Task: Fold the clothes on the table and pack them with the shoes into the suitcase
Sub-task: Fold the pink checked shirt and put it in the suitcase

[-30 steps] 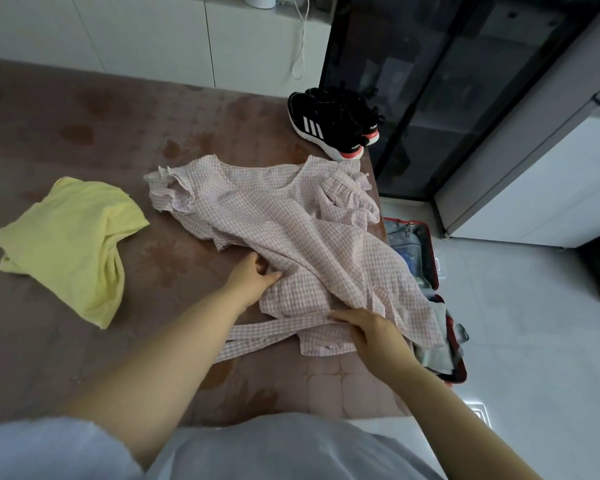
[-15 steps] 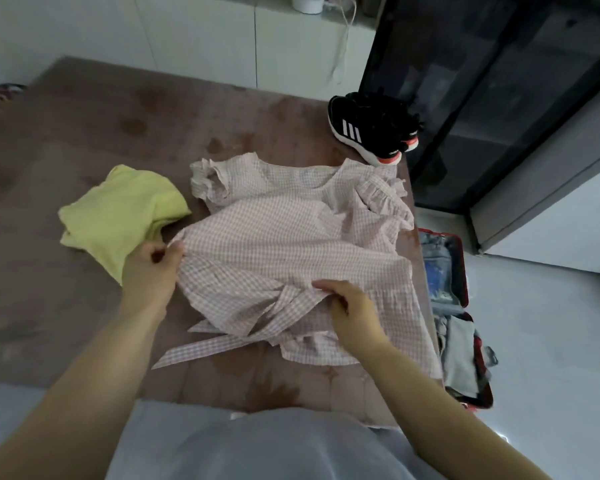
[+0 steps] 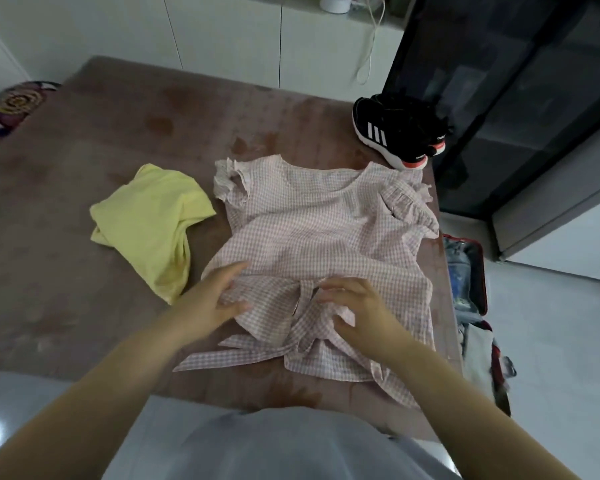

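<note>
A pink checked blouse [image 3: 319,233] lies spread on the brown table [image 3: 84,306], neckline away from me, its sash trailing toward the near edge. My left hand [image 3: 213,299] rests on its lower left part with fingers spread. My right hand [image 3: 352,304] pinches a fold of the fabric at the waist tie. A crumpled yellow garment [image 3: 153,223] lies to the left of the blouse. Black sneakers [image 3: 399,131] stand at the table's far right corner. An open suitcase [image 3: 471,285] with clothes inside lies on the floor to the right of the table.
A dark glass cabinet [image 3: 499,81] stands behind the shoes. White cupboards [image 3: 222,36] line the far wall, with a cable hanging down. A patterned cushion [image 3: 11,105] sits beyond the table's left edge. Pale floor tiles [image 3: 551,341] surround the suitcase.
The blouse now lies flatter and squarer. My left hand let go of the left hem and moved right onto the fabric. My right hand stays at the waist tie.
</note>
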`<state>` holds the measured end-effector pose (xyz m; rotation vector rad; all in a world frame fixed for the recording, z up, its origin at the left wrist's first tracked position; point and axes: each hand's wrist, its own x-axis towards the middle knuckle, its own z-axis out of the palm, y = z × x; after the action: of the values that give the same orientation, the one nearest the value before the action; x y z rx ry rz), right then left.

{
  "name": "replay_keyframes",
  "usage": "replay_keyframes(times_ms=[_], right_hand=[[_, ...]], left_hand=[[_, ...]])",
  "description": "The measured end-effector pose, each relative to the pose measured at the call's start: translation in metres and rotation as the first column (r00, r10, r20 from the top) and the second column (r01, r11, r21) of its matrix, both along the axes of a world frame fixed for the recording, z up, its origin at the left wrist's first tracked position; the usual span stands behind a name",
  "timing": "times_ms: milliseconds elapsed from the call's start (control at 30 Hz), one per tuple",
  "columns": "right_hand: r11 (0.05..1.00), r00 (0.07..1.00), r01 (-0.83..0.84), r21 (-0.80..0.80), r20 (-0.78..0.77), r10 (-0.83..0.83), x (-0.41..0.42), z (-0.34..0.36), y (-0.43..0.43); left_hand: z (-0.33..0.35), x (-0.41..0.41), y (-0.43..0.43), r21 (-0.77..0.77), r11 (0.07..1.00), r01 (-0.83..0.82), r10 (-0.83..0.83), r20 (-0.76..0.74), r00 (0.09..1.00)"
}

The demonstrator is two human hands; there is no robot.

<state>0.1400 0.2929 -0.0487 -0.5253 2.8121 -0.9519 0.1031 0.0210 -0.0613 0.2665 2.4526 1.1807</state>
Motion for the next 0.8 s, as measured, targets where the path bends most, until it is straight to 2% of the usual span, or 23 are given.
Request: replay_keyframes(times_ms=[100, 200, 267, 333, 400, 467, 533, 567, 633, 700, 733, 767, 800], right_hand=[[0.973, 0.982, -0.159, 0.167, -0.073, 0.173, -0.004, -0.015, -0.017], [0.863, 0.927, -0.274, 0.424, -0.122, 0.355, -0.014, -0.03, -0.023], [0.802, 0.917, -0.29, 0.522, -0.088, 0.389, -0.016, -0.031, -0.024], [0.795, 0.919, -0.281, 0.537, -0.088, 0.385, -0.019, -0.029, -0.021], [0.887, 0.941, -0.267, 0.376, -0.098, 0.325, -0.02, -0.02, -0.018], [0.974, 0.984, -0.173, 0.147, -0.023, 0.178, -0.025, -0.004, -0.013], [0.997, 0.985, -0.031, -0.069, 0.166, 0.042, -0.026, 0.015, -0.007], [0.977, 0.96, 0.049, -0.208, 0.28, 0.012, -0.028, 0.024, -0.004], [0.839, 0.902, 0.285, -0.463, 0.425, -0.072, -0.032, 0.037, -0.001], [0.587, 0.817, 0.551, -0.593, 0.526, -0.236, -0.042, 0.035, 0.006], [0.469, 0.754, 0.652, -0.596, 0.574, -0.319, -0.05, 0.031, 0.011], [0.4, 0.685, 0.728, -0.557, 0.606, -0.404, -0.059, 0.025, 0.018], [0.397, 0.611, 0.791, -0.465, 0.619, -0.493, -0.067, 0.018, 0.025]], left_hand=[[-0.016, 0.008, 0.008, -0.042, 0.988, 0.149, -0.152, -0.085, 0.985], [-0.023, 0.013, 0.015, -0.211, 0.951, 0.226, -0.272, -0.226, 0.935], [-0.029, 0.014, 0.017, -0.34, 0.914, 0.221, -0.323, -0.284, 0.903], [-0.033, 0.012, 0.017, -0.37, 0.911, 0.181, -0.313, -0.338, 0.888], [-0.035, 0.004, 0.015, -0.352, 0.925, 0.147, -0.287, -0.389, 0.875], [-0.033, -0.004, 0.013, -0.354, 0.925, 0.142, -0.283, -0.388, 0.877], [-0.028, -0.011, 0.012, -0.42, 0.887, 0.191, -0.334, -0.299, 0.894], [-0.025, -0.013, 0.012, -0.47, 0.85, 0.237, -0.378, -0.23, 0.897], [-0.024, -0.018, 0.01, -0.508, 0.797, 0.327, -0.446, -0.13, 0.886], [-0.022, -0.02, 0.006, -0.497, 0.778, 0.384, -0.487, -0.091, 0.868], [-0.022, -0.019, 0.003, -0.486, 0.773, 0.408, -0.504, -0.08, 0.86], [-0.02, -0.018, 0.0, -0.455, 0.773, 0.442, -0.52, -0.057, 0.852], [-0.017, -0.018, -0.004, -0.406, 0.776, 0.482, -0.538, -0.028, 0.843]])
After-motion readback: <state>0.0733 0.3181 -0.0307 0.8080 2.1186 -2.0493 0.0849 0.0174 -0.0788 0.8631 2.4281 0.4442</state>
